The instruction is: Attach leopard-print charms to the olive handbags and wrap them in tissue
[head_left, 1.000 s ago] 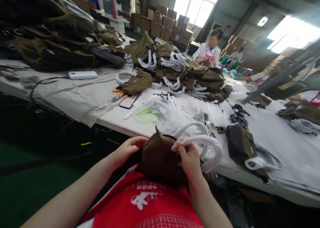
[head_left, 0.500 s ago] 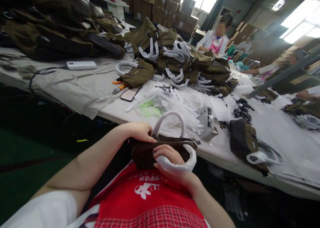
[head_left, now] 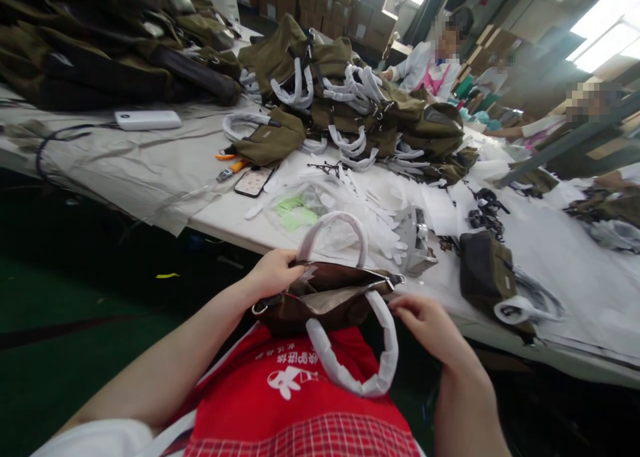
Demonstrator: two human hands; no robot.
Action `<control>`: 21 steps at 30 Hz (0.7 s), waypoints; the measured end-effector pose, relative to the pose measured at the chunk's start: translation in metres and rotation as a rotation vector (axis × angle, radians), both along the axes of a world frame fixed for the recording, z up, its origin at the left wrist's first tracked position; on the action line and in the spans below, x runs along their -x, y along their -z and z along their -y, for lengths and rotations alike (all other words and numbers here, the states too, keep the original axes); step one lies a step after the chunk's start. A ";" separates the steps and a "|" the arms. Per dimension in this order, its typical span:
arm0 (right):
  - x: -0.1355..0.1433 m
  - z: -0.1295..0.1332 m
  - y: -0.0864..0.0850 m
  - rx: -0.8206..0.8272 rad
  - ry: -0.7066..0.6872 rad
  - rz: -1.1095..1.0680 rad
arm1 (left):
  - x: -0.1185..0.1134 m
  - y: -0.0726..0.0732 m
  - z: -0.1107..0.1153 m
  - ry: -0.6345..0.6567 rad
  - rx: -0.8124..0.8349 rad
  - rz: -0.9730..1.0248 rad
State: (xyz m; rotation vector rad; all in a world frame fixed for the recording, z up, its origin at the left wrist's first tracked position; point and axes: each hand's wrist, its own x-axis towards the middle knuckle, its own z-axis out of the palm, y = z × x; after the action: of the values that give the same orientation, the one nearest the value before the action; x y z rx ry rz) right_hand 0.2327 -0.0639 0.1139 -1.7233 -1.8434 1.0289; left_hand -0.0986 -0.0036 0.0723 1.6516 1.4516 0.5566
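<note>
— Began with the hands. Noted which poses?

— Noted left hand [head_left: 274, 272] with forearm extended forward, at the left end of an olive-brown handbag [head_left: 336, 314]. Noted right hand [head_left: 423, 320] with wrist bent and fingers turned inward, just beside the handbag's right end.

— Recorded what grip?

— Recorded left: closed on the handbag's rim, fingertips partly hidden. Recorded right: loosely curled, near the zip end [head_left: 397, 280]; could not tell whether touching it or holding anything.

— Located the handbag where?

— Located between table edge and red apron [head_left: 295, 423]. Found open at the mouth, with pale lining exposed. Counted two white-wrapped handles: back handle [head_left: 333, 222] upright, front handle [head_left: 325, 370] drooping before the apron.

— Listed what on the surface?

— Listed, on a white-covered table [head_left: 585, 283] beyond the handbag: clear plastic with light-green piece [head_left: 297, 211], just past it; metal device [head_left: 417, 243], near its right end; second handbag [head_left: 485, 273], farther right; phone [head_left: 253, 181] and orange cutter [head_left: 233, 171], beyond it to the left; heap of similar bags [head_left: 350, 103], well beyond.

— Entered what for the room?

— Entered person in pink apron [head_left: 433, 77] and stacked cartons [head_left: 325, 7], both far beyond the handbag; green floor [head_left: 50, 310] with yellow scrap [head_left: 167, 275], below and left of it.
</note>
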 end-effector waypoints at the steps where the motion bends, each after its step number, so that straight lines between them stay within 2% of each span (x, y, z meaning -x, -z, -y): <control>1: -0.003 -0.005 -0.013 -0.148 0.110 0.033 | -0.002 -0.003 0.002 0.017 0.006 0.037; 2: -0.002 -0.010 -0.026 -0.305 0.179 0.031 | -0.004 -0.006 0.003 0.038 0.020 0.074; 3: 0.005 -0.015 -0.038 -0.427 0.164 0.008 | -0.007 -0.010 0.005 0.058 0.041 0.112; 4: 0.016 -0.019 -0.046 -0.486 0.077 -0.020 | -0.011 -0.013 0.006 0.077 0.069 0.154; 6: 0.045 -0.027 -0.052 -0.415 -0.221 -0.028 | -0.016 -0.018 0.007 0.109 0.129 0.254; 8: 0.077 -0.031 -0.039 -0.260 -0.467 0.099 | -0.020 -0.018 0.009 0.124 0.173 0.352; 10: 0.103 -0.031 -0.013 -0.158 -0.655 0.236 | -0.020 -0.013 0.010 0.081 0.175 0.389; 12: 0.117 -0.024 0.014 -0.097 -0.812 0.310 | -0.019 -0.002 0.011 -0.030 0.132 0.353; 14: 0.121 -0.016 0.033 -0.059 -0.943 0.321 | -0.018 0.010 0.012 -0.151 0.086 0.323; 16: 0.119 -0.010 0.043 -0.035 -1.005 0.295 | -0.019 0.018 0.013 -0.220 0.074 0.343; 18: 0.115 -0.009 0.045 -0.007 -0.984 0.224 | -0.022 0.022 0.014 -0.233 0.102 0.399; 20: 0.112 -0.010 0.046 0.048 -0.890 0.125 | -0.024 0.020 0.015 -0.218 0.148 0.458; 21: 0.112 -0.012 0.046 0.067 -0.794 0.095 | -0.025 0.019 0.015 -0.210 0.171 0.484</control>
State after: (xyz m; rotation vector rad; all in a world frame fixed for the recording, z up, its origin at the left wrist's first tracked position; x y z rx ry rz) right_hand 0.1207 -0.0520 0.0681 -1.0627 -2.6629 1.2997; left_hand -0.0740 -0.0189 0.0532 1.1363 1.2725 0.8575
